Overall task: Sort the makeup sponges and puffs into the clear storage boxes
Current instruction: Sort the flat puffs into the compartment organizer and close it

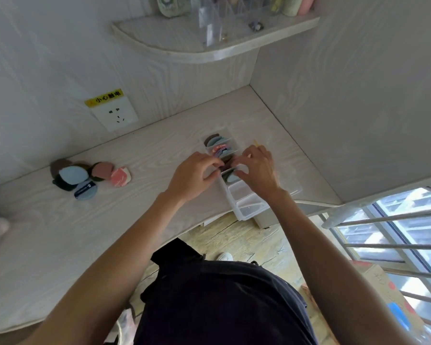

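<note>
Both hands are down at the clear box [244, 195] now, the long divided one lying near the desk's front edge. The left hand [193, 176] and right hand [258, 170] meet over its middle section, fingertips curled in on a dark puff [226, 163] there; whether either truly pinches it I cannot tell, the fingers hide the contact. To do this well, I'd say stand the puff on edge and press it flat against its neighbours, so the section takes more.

Counting the box: the two sections beyond the hands are packed with upright puffs, too tight to number; the one just nearer holds a pale blue puff [232, 178]; the two nearest sections look empty.

Well to the left of the box waits the loose pile [90, 178], roughly seven pieces, some overlapping. A wall socket [115, 117] sits behind it.
</note>
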Demonstrator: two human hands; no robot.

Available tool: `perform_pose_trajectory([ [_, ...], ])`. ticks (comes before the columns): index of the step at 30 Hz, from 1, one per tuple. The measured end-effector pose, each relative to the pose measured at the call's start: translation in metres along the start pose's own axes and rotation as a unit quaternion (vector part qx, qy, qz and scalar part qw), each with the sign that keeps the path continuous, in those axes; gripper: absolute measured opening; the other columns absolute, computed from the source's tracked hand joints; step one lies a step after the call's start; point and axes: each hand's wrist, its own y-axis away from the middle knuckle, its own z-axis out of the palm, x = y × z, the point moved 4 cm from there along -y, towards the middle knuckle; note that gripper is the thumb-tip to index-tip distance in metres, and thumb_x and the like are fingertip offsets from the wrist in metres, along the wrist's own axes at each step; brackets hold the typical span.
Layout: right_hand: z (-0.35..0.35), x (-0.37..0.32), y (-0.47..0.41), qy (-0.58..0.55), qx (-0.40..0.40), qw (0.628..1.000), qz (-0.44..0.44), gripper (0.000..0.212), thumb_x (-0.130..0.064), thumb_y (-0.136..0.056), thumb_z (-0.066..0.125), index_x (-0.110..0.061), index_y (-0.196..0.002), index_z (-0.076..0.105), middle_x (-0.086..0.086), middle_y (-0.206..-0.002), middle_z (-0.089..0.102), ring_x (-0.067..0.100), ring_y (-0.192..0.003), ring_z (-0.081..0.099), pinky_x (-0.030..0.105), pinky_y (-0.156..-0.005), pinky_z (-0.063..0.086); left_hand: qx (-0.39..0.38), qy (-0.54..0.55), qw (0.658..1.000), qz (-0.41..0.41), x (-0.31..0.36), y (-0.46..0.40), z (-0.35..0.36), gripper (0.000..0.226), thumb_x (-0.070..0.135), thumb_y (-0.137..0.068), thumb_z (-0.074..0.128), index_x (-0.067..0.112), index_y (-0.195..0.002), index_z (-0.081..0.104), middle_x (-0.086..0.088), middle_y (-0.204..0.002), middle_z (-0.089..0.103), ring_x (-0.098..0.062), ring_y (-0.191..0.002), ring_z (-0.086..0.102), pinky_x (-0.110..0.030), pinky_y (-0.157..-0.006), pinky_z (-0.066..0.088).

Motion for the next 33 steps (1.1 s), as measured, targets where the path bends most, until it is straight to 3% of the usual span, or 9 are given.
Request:
perform_pose_trajectory([
  [3, 0.011, 0.003, 0.006, -0.05, 0.033, 0.997, 0.045, 0.016, -0.019, -0.07, 0.078, -0.021, -0.085, 0.073, 0.009, -0.095, 0.063, 0.032, -0.095, 0.054, 0.04, -0.08, 0.043, 0.073, -0.011, 0.994, -0.083, -0.036, 0.037, -0.026, 0.016, 0.017, -0.086, 0.062, 0.019, -0.102, 0.067, 0.007, -0.099, 0.068, -0.008, -0.092, 0.057, -0.023, -0.081, 0.043],
  [6, 0.019, -0.001, 0.007, -0.069, 0.058, 0.993, 0.071, 0.016, -0.017, -0.07, 0.079, -0.021, -0.084, 0.073, 0.009, -0.095, 0.063, 0.036, -0.098, 0.053, 0.043, -0.08, 0.046, 0.116, -0.056, 0.969, -0.209, -0.085, 0.073, -0.054, 0.023, 0.009, -0.083, 0.061, 0.017, -0.104, 0.065, -0.002, -0.104, 0.067, -0.022, -0.098, 0.058, -0.033, -0.085, 0.043],
  [11, 0.027, -0.023, -0.002, -0.097, 0.064, 0.991, 0.069, 0.013, -0.015, -0.072, 0.077, -0.019, -0.084, 0.074, 0.011, -0.095, 0.061, 0.037, -0.094, 0.051, 0.047, -0.086, 0.047, 0.019, -0.152, 0.921, -0.358, -0.133, 0.101, -0.074, 0.04, 0.006, -0.088, 0.052, 0.002, -0.128, 0.05, -0.021, -0.132, 0.046, -0.039, -0.125, 0.033, -0.045, -0.094, 0.037],
  [14, 0.03, -0.037, -0.007, -0.124, 0.05, 0.988, 0.077, 0.011, -0.014, -0.075, 0.074, -0.018, -0.084, 0.074, 0.01, -0.098, 0.059, 0.035, -0.094, 0.047, 0.041, -0.079, 0.043, 0.007, -0.145, 0.925, -0.352, -0.138, 0.103, -0.074, 0.04, 0.004, -0.088, 0.052, 0.005, -0.127, 0.052, -0.019, -0.136, 0.042, -0.037, -0.13, 0.029, -0.044, -0.101, 0.036],
  [18, 0.033, -0.048, -0.011, -0.134, 0.057, 0.986, 0.081, 0.012, -0.009, -0.073, 0.075, -0.017, -0.083, 0.073, 0.012, -0.099, 0.058, 0.036, -0.095, 0.049, 0.044, -0.087, 0.043, 0.01, -0.13, 0.92, -0.371, -0.148, 0.103, -0.075, 0.039, 0.006, -0.085, 0.059, 0.004, -0.124, 0.054, -0.017, -0.137, 0.039, -0.035, -0.129, 0.032, -0.043, -0.106, 0.034],
  [22, 0.035, -0.046, -0.009, -0.158, 0.069, 0.982, 0.076, 0.013, -0.01, -0.073, 0.075, -0.017, -0.085, 0.074, 0.013, -0.104, 0.058, 0.035, -0.098, 0.049, 0.044, -0.081, 0.047, 0.03, -0.106, 0.92, -0.376, -0.15, 0.103, -0.087, 0.027, 0.006, -0.076, 0.067, 0.008, -0.102, 0.059, -0.016, -0.118, 0.048, -0.033, -0.107, 0.044, -0.04, -0.091, 0.041],
  [25, 0.033, -0.045, -0.007, -0.17, 0.073, 0.98, 0.071, 0.013, -0.012, -0.075, 0.074, -0.016, -0.087, 0.075, 0.012, -0.105, 0.058, 0.034, -0.1, 0.048, 0.042, -0.083, 0.047, 0.07, -0.084, 0.947, -0.302, -0.135, 0.098, -0.091, 0.016, 0.012, -0.077, 0.069, 0.015, -0.091, 0.062, -0.008, -0.099, 0.058, -0.027, -0.095, 0.052, -0.033, -0.079, 0.043],
  [28, 0.032, -0.043, -0.008, -0.166, 0.056, 0.983, 0.06, 0.014, -0.01, -0.076, 0.074, -0.015, -0.089, 0.075, 0.011, -0.106, 0.058, 0.033, -0.099, 0.048, 0.038, -0.082, 0.047, 0.077, 0.05, 0.962, -0.256, -0.094, 0.079, -0.088, 0.017, 0.025, -0.078, 0.072, 0.019, -0.092, 0.063, 0.008, -0.088, 0.063, -0.002, -0.079, 0.054, -0.012, -0.067, 0.038],
  [33, 0.03, -0.039, -0.016, -0.143, 0.016, 0.988, 0.056, 0.017, -0.018, -0.073, 0.078, -0.012, -0.088, 0.072, 0.013, -0.106, 0.054, 0.032, -0.098, 0.047, 0.039, -0.082, 0.047, 0.059, 0.092, 0.985, -0.136, -0.018, 0.03, -0.065, 0.019, 0.027, -0.081, 0.065, 0.017, -0.098, 0.064, 0.012, -0.088, 0.062, 0.002, -0.075, 0.055, -0.013, -0.07, 0.045],
])
